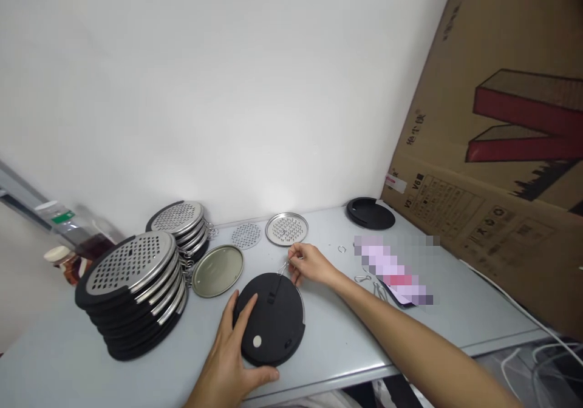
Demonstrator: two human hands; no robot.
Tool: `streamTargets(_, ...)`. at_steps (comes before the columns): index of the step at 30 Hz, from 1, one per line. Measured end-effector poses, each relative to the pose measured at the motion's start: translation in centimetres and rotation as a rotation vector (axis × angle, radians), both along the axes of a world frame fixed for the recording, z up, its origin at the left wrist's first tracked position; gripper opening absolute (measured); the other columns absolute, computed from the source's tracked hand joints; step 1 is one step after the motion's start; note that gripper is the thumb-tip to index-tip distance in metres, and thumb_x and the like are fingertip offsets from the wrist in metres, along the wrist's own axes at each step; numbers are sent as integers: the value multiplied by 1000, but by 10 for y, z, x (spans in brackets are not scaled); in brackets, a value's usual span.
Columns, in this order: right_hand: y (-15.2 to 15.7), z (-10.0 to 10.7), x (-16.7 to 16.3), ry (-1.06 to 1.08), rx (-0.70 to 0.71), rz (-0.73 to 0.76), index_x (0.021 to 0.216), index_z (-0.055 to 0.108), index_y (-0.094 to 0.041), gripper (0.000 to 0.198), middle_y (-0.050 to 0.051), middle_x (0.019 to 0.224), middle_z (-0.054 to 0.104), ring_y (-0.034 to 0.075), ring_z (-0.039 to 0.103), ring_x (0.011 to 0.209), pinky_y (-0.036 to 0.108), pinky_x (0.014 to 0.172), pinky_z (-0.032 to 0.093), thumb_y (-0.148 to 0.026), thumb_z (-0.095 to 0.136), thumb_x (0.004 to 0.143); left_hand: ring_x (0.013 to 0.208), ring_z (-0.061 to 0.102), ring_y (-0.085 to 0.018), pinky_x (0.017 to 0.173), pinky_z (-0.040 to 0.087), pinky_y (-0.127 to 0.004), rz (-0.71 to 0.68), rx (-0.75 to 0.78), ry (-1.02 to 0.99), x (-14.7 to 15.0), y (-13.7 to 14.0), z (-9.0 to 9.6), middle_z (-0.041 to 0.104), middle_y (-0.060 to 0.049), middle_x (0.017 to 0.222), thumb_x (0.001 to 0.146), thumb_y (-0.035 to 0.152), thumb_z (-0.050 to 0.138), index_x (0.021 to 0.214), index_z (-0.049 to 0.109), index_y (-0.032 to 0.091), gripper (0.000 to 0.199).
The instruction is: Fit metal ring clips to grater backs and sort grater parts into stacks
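Black disc (273, 320) was near the front edge of the gray table (332, 332), between two hands. The left hand (228, 350) held it by the side, with thumb and fingers spread wide around it. The right hand (312, 263) pinched a small wire hook (283, 269) at the far edge of the disc, its fingertips close together.

Just behind the left hand sat a shallow metal dish (218, 271). To the left stood a big stack (130, 268) and a smaller stack (178, 217), with silver plates full of holes set in black holders. At the far left was a clear bottle (95, 237) with dark red stuff low inside. Next to it was a jar (64, 265) with a pale lid (its inside looked red-brown). A round black tray (378, 215) lay at the back, near a huge cardboard box (437, 180). What was in the box was hidden.
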State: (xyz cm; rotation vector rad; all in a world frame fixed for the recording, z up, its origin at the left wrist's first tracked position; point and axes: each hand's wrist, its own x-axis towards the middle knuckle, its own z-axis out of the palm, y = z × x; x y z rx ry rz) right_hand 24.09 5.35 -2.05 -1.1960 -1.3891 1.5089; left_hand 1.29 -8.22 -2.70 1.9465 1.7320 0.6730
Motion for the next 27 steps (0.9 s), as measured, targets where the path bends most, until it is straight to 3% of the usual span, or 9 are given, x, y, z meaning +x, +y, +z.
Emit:
streamTargets(5,-3,12,0,127,-17,-72,79,49,-19,10,-3,63,63,18,70,53,25,45,55,-10,52,77,142,29,-37,114,29,-56,30,81,-127,-3,6,1,23,-10,155,52,5,78,143,39,32,103)
streamTargets(10,-6,22,2,241,-66,-93,79,50,-19,9,-2,62,62,18,71,56,27,48,57,-11,55,76,143,24,-42,112,32,-60,-44,180,-71,-4,6,0,10,-5,159,52,4,79,142,37,40,106)
streamTargets(15,-7,30,8,339,-137,-82,79,51,-17,10,2,75,66,16,70,54,25,47,56,-14,60,74,145,24,-37,110,39,-52,-98,292,45,-11,3,17,7,-5,162,77,18,65,143,36,35,74)
streamTargets(18,-10,35,9,397,-171,-38,77,51,-17,12,4,81,69,15,69,54,25,48,56,-15,62,72,141,35,-31,110,42,-45,-128,345,58,-24,4,31,24,-3,159,81,11,52,136,46,33,60)
streamTargets(20,-12,38,9,432,-191,1,76,51,-17,12,5,81,69,13,66,52,25,47,55,-15,62,71,126,55,-29,102,51,-43,-103,340,-5,-30,8,42,52,-6,142,83,14,52,127,53,31,48)
streamTargets(22,-14,39,9,462,-209,37,76,52,-17,11,3,76,68,11,61,46,23,42,52,-16,62,70,91,73,-26,80,61,-38,-57,232,-134,-31,14,57,73,-6,105,86,26,55,113,58,27,27)
streamTargets(24,-14,41,10,489,-217,62,80,55,-17,13,1,72,66,9,56,42,21,39,48,-17,62,70,58,72,-23,56,61,-33,-26,57,-289,-28,25,80,73,-2,70,89,39,57,100,57,24,19)
streamTargets(27,-12,43,14,551,-218,53,96,58,-18,25,0,77,66,8,55,45,19,40,47,-17,64,72,44,66,-23,41,54,-29,17,-96,-496,-29,57,128,63,2,48,89,47,57,95,52,21,27)
